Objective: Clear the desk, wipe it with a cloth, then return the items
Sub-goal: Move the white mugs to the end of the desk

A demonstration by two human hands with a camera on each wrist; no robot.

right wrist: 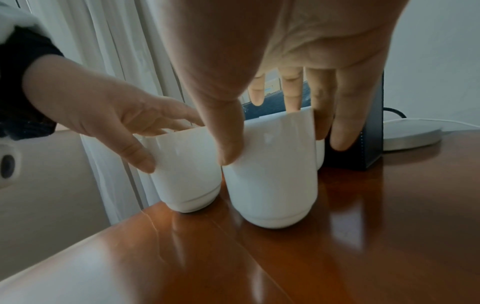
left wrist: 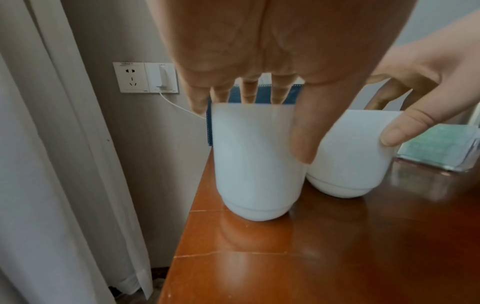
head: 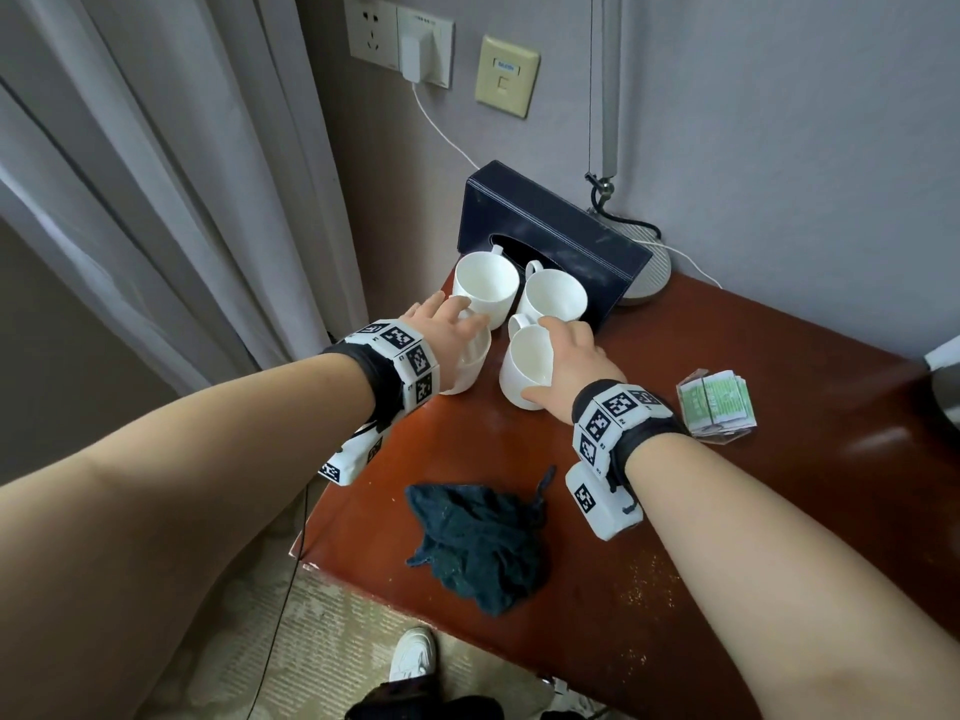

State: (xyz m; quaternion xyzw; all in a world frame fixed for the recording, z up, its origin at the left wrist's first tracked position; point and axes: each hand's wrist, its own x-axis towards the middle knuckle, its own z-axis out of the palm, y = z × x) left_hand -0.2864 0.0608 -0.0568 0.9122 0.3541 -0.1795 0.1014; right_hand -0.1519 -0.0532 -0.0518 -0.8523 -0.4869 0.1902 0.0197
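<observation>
Several white mugs stand at the far left corner of the red-brown desk (head: 675, 511). My left hand (head: 447, 330) grips the front-left mug (head: 467, 371) from above, its thumb (left wrist: 303, 133) on the near wall and its fingers over the rim. My right hand (head: 566, 361) grips the front-right mug (head: 524, 366) the same way, thumb (right wrist: 226, 133) in front. Both mugs (left wrist: 254, 164) (right wrist: 270, 181) rest on the desk, almost touching. Two more mugs (head: 485, 288) (head: 553, 296) stand behind them. A crumpled dark cloth (head: 483, 537) lies near the front edge.
A dark blue tissue box (head: 561, 236) stands right behind the mugs, with a grey lamp base (head: 649, 272) beside it. A clear holder of green tea packets (head: 717, 402) lies to the right. A curtain (head: 156, 174) hangs left of the desk; a plugged charger (head: 415, 57) trails a cable.
</observation>
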